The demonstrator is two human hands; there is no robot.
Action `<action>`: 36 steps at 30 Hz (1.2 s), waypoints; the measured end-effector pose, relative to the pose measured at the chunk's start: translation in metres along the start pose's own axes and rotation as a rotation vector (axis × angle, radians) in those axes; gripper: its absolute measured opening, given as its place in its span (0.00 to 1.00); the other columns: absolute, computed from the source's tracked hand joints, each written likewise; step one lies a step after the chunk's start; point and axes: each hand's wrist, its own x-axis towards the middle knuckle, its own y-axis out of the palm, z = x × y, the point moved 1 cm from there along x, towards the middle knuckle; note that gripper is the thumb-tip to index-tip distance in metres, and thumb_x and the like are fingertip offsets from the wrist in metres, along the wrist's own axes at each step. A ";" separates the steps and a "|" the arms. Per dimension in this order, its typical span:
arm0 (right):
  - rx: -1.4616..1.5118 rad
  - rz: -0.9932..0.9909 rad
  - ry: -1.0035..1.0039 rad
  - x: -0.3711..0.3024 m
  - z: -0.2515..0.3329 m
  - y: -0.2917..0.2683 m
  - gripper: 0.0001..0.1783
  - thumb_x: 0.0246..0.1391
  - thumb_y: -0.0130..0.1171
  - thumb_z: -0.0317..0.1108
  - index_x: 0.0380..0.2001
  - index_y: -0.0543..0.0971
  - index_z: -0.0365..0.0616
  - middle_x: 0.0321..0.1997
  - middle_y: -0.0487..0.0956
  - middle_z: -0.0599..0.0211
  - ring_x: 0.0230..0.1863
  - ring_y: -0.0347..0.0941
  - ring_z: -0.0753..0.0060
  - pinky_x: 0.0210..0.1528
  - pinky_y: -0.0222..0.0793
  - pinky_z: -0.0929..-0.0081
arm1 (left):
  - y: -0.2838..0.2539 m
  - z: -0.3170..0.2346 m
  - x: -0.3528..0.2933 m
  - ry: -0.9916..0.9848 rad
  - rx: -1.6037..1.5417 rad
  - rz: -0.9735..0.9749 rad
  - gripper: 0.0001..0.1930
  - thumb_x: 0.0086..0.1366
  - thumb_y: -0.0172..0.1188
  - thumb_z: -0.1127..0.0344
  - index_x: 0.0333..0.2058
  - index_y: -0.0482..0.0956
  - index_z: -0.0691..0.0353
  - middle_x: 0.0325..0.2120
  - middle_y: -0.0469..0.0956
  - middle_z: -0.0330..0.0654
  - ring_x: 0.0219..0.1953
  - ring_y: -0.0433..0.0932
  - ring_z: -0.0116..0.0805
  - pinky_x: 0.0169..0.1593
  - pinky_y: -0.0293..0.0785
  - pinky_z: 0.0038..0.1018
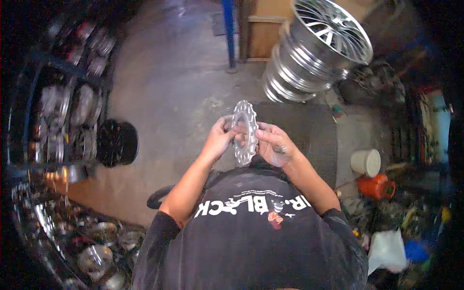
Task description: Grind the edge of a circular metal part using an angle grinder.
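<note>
A grey metal ring [245, 155] with a scalloped, notched rim and a wide round opening stands on edge in front of my chest. My left hand [220, 138] grips it from the left, with fingertips showing through the opening. On the other side, my right hand [277, 145] holds the rim between thumb and fingers. Dark smudges mark the right palm. Some fingers of both hands are hidden behind the ring.
Several silver wheel rims [302, 63] are stacked at the far right. Racks of wheels [58, 121] line the left, with a black wheel [118, 143] beside them. A blue post [229, 34] rises ahead. A white bucket [366, 162] and an orange tank [374, 187] stand right.
</note>
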 end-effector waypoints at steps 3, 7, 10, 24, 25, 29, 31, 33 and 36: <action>-0.140 0.095 0.055 0.034 0.035 0.003 0.29 0.61 0.66 0.35 0.61 0.74 0.31 0.61 0.80 0.54 0.61 0.76 0.64 0.63 0.69 0.67 | -0.001 -0.027 0.024 0.128 0.011 -0.050 0.32 0.64 0.63 0.74 0.65 0.63 0.66 0.53 0.79 0.51 0.53 0.80 0.40 0.55 0.79 0.36; -0.336 0.124 0.014 0.072 0.081 -0.001 0.28 0.59 0.67 0.35 0.60 0.75 0.32 0.57 0.82 0.54 0.60 0.76 0.67 0.64 0.65 0.69 | 0.000 -0.059 0.054 0.213 0.116 -0.270 0.32 0.67 0.65 0.68 0.66 0.63 0.68 0.61 0.73 0.53 0.63 0.72 0.45 0.65 0.71 0.40; -0.394 0.163 0.070 0.098 0.114 -0.022 0.36 0.58 0.68 0.40 0.63 0.71 0.28 0.59 0.79 0.47 0.64 0.74 0.56 0.72 0.59 0.58 | -0.009 -0.069 0.070 0.189 0.177 -0.326 0.32 0.69 0.64 0.66 0.67 0.63 0.64 0.61 0.73 0.49 0.61 0.73 0.40 0.63 0.71 0.38; -0.315 0.203 0.270 0.269 0.167 -0.031 0.26 0.64 0.60 0.41 0.55 0.78 0.28 0.55 0.82 0.45 0.60 0.76 0.54 0.69 0.64 0.55 | -0.085 -0.018 0.030 -0.091 -0.138 -0.782 0.22 0.74 0.58 0.61 0.61 0.72 0.64 0.55 0.79 0.46 0.54 0.79 0.38 0.56 0.75 0.34; -0.304 0.236 0.272 0.286 0.165 -0.030 0.26 0.64 0.60 0.41 0.54 0.78 0.28 0.55 0.82 0.46 0.60 0.76 0.53 0.68 0.65 0.55 | -0.095 -0.016 0.034 -0.132 -0.275 -0.851 0.20 0.72 0.60 0.61 0.58 0.75 0.62 0.49 0.81 0.41 0.49 0.78 0.32 0.49 0.74 0.29; -0.310 0.189 0.412 0.365 0.147 -0.029 0.32 0.65 0.58 0.45 0.60 0.74 0.28 0.57 0.81 0.45 0.61 0.76 0.51 0.68 0.64 0.55 | -0.150 -0.031 0.067 0.017 -0.221 -0.875 0.18 0.71 0.61 0.60 0.55 0.78 0.60 0.45 0.82 0.37 0.44 0.78 0.27 0.44 0.75 0.25; -0.229 0.166 0.485 0.413 0.137 -0.025 0.31 0.70 0.52 0.50 0.61 0.72 0.32 0.61 0.78 0.48 0.63 0.74 0.52 0.68 0.66 0.53 | -0.191 -0.051 0.093 -0.037 -0.104 -0.841 0.19 0.72 0.61 0.58 0.56 0.78 0.60 0.47 0.82 0.40 0.45 0.78 0.29 0.48 0.75 0.28; -0.073 0.040 0.517 0.464 0.126 -0.012 0.31 0.70 0.52 0.52 0.60 0.72 0.34 0.61 0.77 0.47 0.63 0.74 0.52 0.68 0.66 0.53 | -0.234 -0.079 0.123 -0.102 -0.094 -0.839 0.21 0.72 0.61 0.55 0.57 0.77 0.61 0.49 0.81 0.42 0.48 0.79 0.32 0.52 0.76 0.32; -0.172 -0.084 0.441 0.529 0.141 0.016 0.30 0.70 0.53 0.53 0.59 0.73 0.35 0.61 0.77 0.47 0.63 0.74 0.54 0.68 0.66 0.54 | -0.295 -0.124 0.162 -0.093 -0.141 -0.757 0.20 0.73 0.61 0.56 0.57 0.77 0.61 0.47 0.81 0.41 0.48 0.79 0.32 0.53 0.75 0.31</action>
